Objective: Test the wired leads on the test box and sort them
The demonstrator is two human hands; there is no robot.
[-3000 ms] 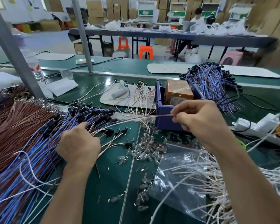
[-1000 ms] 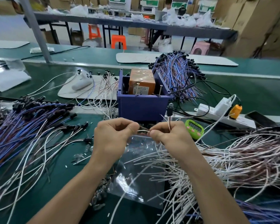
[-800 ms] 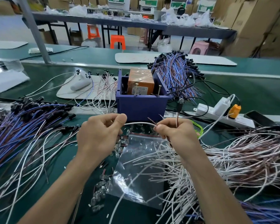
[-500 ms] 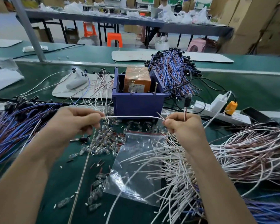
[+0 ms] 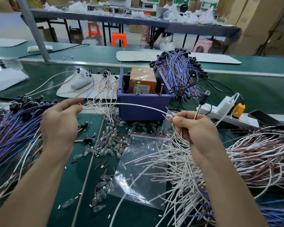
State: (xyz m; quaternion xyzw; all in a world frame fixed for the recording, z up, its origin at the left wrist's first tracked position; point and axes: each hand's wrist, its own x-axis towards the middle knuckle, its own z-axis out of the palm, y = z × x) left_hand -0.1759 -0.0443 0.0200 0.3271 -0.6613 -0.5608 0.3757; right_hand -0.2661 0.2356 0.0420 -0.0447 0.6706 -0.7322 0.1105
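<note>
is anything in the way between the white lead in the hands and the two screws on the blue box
Nothing visible. The white lead runs between the left hand and right hand across the front of the blue box; the two screws stand bare at its front rim, orange block behind them.

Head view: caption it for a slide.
The left hand and right hand hold a thin white wired lead before the blue plastic test box.

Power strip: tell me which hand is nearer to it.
Right. The right hand sits just in front of the power strip's left end. The left hand, pinching the other end of the white lead, is far to its left, past the blue box.
</note>
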